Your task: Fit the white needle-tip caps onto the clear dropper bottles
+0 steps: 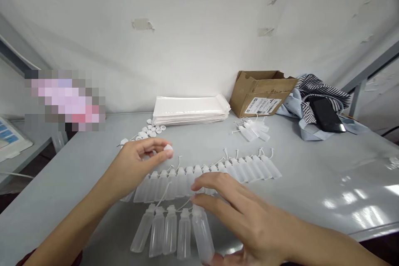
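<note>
My left hand (140,158) is closed in a pinch around a small white cap (168,148), held above the table. A translucent plastic bottle (202,235) lies under my right hand (246,212). Curved fingers touch its top end and the thumb is at its base. Left of it, several similar bottles (170,232) form a loose front row. Behind them runs a longer row of bottles (181,185), many with thin white strips at their necks; my right hand partly hides this row. Loose white caps (149,131) are piled beyond my left hand.
A stack of white padded envelopes (191,110) lies against the wall. Beside it stands an open cardboard box (263,93), with more small bottles (253,128) in front. Striped cloth (324,87) and a black phone-like object (326,114) lie at the right. A blurred-out pinkish area is at left.
</note>
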{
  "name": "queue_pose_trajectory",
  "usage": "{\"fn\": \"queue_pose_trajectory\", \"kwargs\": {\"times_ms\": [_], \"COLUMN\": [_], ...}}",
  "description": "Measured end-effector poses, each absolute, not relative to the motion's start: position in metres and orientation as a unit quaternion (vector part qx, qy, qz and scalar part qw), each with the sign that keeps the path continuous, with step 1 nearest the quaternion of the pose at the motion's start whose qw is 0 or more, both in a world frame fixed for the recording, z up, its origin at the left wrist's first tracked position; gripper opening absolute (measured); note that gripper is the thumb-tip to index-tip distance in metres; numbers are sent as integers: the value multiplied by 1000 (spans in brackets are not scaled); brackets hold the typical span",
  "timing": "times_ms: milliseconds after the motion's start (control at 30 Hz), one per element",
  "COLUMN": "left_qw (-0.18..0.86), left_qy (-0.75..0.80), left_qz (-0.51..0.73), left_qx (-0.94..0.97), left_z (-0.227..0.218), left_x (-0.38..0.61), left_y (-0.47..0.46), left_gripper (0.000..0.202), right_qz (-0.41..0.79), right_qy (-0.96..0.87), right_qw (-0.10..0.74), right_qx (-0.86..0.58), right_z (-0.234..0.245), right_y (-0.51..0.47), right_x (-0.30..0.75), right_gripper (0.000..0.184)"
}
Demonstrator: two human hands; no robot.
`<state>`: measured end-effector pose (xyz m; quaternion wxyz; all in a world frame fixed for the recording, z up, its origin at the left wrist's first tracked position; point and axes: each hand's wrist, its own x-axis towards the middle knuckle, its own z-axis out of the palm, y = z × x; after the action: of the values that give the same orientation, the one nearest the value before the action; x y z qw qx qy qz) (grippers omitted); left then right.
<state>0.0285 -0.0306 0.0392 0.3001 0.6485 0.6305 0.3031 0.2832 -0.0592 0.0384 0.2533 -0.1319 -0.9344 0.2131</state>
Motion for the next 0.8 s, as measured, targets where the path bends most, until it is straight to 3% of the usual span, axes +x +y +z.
{"fn": "queue_pose_trajectory", "kwargs": {"times_ms": [133,267,533,800], "left_qw": [481,609,687,698], "left_qy": [529,449,427,404], "left_qz": [273,262,288,294], "left_qx": [643,598,512,514], "left_z": [49,53,55,53], "left_x": [45,53,54,60], "left_y": [-49,-56,-56,-57], "left_gripper": [22,15,15,15], "right_qz": [320,403,472,678], "right_qy": [-891,-846,-797,-654], "right_qw": [302,282,251,260], "right_qx": [-116,-207,-281,-211], "right_z": [42,47,52,49], "right_y": [-58,-61,-58,-51], "right_x": [286,289,293,291], "right_gripper": [64,76,68,50]}}
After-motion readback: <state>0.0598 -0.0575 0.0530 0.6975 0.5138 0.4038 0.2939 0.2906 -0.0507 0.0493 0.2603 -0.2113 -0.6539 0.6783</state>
